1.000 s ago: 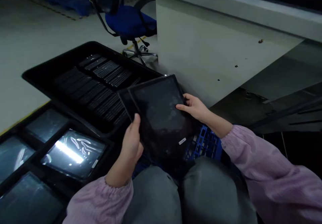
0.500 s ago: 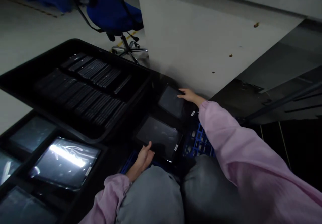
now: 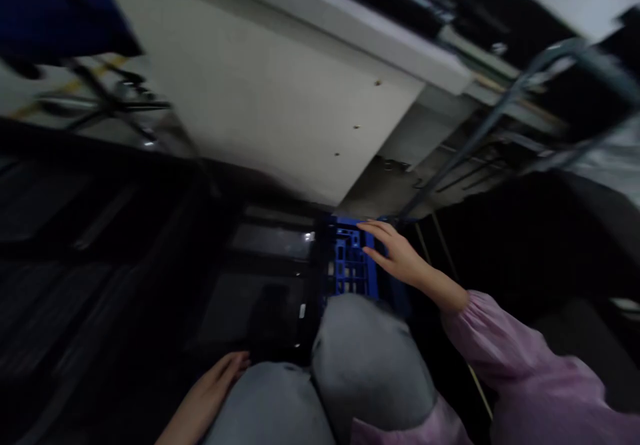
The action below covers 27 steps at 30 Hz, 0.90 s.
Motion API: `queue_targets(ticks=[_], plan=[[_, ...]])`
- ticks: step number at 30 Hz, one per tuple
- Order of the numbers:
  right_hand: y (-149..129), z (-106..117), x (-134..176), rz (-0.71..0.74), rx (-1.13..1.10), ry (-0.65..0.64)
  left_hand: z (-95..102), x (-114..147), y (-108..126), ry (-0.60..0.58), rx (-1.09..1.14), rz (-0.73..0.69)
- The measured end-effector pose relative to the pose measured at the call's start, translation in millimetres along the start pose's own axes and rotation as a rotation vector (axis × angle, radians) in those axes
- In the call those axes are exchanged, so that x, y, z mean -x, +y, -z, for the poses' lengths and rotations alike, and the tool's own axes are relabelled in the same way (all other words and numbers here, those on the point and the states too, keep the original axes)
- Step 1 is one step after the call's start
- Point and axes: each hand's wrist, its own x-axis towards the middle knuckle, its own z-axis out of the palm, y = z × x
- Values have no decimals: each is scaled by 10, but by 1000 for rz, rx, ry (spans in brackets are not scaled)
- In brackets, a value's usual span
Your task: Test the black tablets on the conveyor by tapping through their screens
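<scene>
In the head view my right hand (image 3: 393, 253) is over the blue crate (image 3: 345, 261). Its thumb and fingers are apart, and nothing is between them. My left hand (image 3: 220, 378) lies beside my knee at the near edge of a black tray (image 3: 314, 298). Its fingers look stretched out and hold nothing that I can see. Two dark, flat, screen-like panels sit in that tray. The nearer panel (image 3: 240, 308) has a small white label on its right side, and the farther panel (image 3: 273, 239) lies beyond it. The picture is dim and blurred.
A deep black bin (image 3: 173, 231) with rows of thin dark pieces stands on the left. Ahead is a pale workbench panel (image 3: 260, 91). A blue office chair (image 3: 90, 18) is at upper left, and a grey metal tube frame (image 3: 490, 121) at right.
The view has swung right. My right hand has left the farther panel and moved right over the blue crate. My left hand has drawn back from the nearer panel to the tray's near edge.
</scene>
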Motion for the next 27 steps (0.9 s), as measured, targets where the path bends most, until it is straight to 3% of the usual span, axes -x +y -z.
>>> queue_targets(ticks=[1,3,6,9,12,14,17,21,24,27], plan=[[-27,309,296,-61,113,106,38,-56,58,-99,8,14],[-128,880,799,-249,414,344,9,-182,260,-143,26,-34],[-243,1523,1271,-656,855,608,-275,-293,659,-192,47,-180],[-172,1858,1425,-1101,1002,583,-628,-289,967,-270,6,-263],[-15,1949,1420,-1344,907,429,-822,-273,1079,-356,-99,-322],[57,1959,1449,-1357,893,398,-847,-287,1060,-358,-142,-389],[104,2017,1631,-1245,940,385,-795,-358,935,-374,-161,-455],[85,2125,1906,-1106,937,342,-677,-528,715,-492,-150,-451],[23,2114,1925,-1119,972,360,-631,-591,659,-546,-153,-439],[-52,2063,1828,-1114,1004,375,-636,-493,748,-521,-164,-424]])
